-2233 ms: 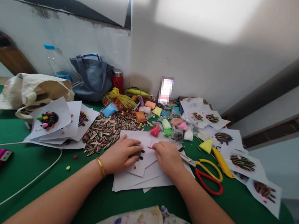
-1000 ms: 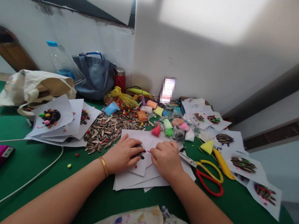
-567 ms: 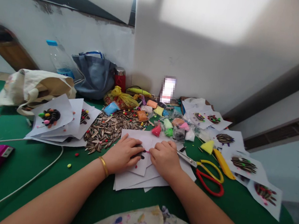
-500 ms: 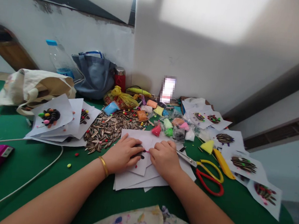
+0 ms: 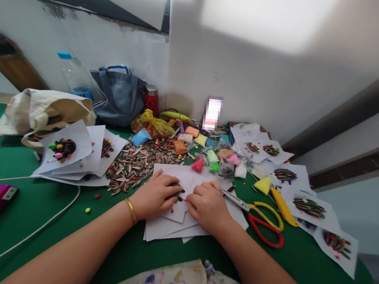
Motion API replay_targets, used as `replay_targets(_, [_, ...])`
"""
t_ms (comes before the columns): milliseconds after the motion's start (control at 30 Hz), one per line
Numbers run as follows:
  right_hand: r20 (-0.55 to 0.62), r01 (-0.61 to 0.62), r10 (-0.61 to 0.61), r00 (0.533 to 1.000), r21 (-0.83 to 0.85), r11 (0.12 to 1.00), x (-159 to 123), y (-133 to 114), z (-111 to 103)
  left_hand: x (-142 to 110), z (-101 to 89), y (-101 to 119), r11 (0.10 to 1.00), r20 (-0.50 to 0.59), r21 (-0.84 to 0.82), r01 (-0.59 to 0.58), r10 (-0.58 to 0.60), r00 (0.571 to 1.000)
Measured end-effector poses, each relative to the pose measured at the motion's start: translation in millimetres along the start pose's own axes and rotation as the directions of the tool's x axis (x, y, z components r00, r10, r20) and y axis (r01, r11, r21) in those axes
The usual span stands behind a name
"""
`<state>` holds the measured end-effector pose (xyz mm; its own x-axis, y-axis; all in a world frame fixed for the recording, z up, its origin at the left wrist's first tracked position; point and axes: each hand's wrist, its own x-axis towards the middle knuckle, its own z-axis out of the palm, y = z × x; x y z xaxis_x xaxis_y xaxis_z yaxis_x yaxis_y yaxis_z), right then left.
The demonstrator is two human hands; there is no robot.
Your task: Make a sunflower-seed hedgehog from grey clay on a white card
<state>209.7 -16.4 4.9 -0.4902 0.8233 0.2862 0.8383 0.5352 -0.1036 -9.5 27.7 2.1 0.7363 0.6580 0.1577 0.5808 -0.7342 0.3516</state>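
Observation:
My left hand (image 5: 156, 194) lies on a small white sheet of paper (image 5: 178, 213), fingers stretched out and partly apart. Its fingers cover most of a seed picture; two dark oval pieces (image 5: 180, 198) and a red dot (image 5: 172, 211) show beside them. My right hand (image 5: 208, 205) is closed in a pinch on a thin pink pointed piece (image 5: 184, 199). The pink tip meets or nearly meets the lower dark oval. More white sheets (image 5: 163, 233) lie underneath. Scissors (image 5: 248, 207) with red and yellow handles rest just right of my right hand.
Sunflower seeds (image 5: 132, 165) are heaped behind my left hand. Bags of coloured clay (image 5: 213, 160) lie at the back. Finished-looking seed pictures (image 5: 308, 208) line the right side, with a yellow cutter (image 5: 283, 207) near them. A paper stack (image 5: 83, 163) and a cable (image 5: 51, 221) are at left.
My right hand has shifted slightly towards me, bringing the pink tip from the upper dark oval down to the lower one. My left hand has stayed on the paper.

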Motion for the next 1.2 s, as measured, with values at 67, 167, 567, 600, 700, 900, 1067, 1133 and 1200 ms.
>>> replay_targets(67, [0.006, 0.003, -0.003, 1.0, -0.001, 1.0, -0.1, -0.7, 0.8, -0.1, 0.1, 0.0, 1.0, 0.007, 0.0, 0.001, -0.001, 1.0])
replay_targets(167, [0.013, -0.001, 0.001, 1.0, -0.004, 1.0, -0.3, 0.1, 2.2, 0.0, 0.2, 0.0, 1.0, 0.009, -0.002, 0.0, 0.0, 1.0])
replay_targets(567, [0.023, 0.014, -0.014, 1.0, -0.02, 1.0, -0.1, 0.4, 0.7, 0.5, -1.4, 1.6, 1.0, 0.008, -0.006, 0.004, -0.004, 1.0])
replay_targets(600, [0.015, 0.004, -0.004, 1.0, -0.017, 1.0, -0.3, 0.8, -0.2, 0.5, -1.6, 1.7, 1.0, 0.005, -0.008, 0.004, -0.004, 1.0])
replay_targets(700, [0.003, -0.011, 0.011, 1.0, -0.012, 1.0, -0.5, 2.0, -1.4, 0.7, -1.5, 1.6, 1.0, -0.001, -0.011, 0.001, -0.001, 1.0])
replay_targets(900, [0.045, 0.007, -0.006, 0.999, -0.037, 0.999, 0.7, 2.0, 2.4, 1.0, -1.2, 1.6, 1.0, 0.0, -0.013, 0.004, -0.004, 1.0])
replay_targets(1067, [0.069, 0.022, -0.018, 0.997, -0.061, 0.998, 1.5, 0.0, 2.2, 0.8, -2.2, 1.8, 1.0, 0.005, -0.013, 0.004, -0.004, 1.0])
replay_targets(1133, [0.053, 0.007, -0.005, 0.999, -0.035, 0.999, 1.4, 1.4, -0.2, 0.8, -2.2, 1.5, 1.0, 0.002, -0.019, 0.006, -0.006, 1.0])
replay_targets(1200, [0.016, -0.042, 0.042, 0.999, -0.002, 0.999, 1.2, 5.7, -3.0, 1.0, -2.4, 1.3, 1.0, 0.001, -0.025, 0.009, -0.009, 1.0])
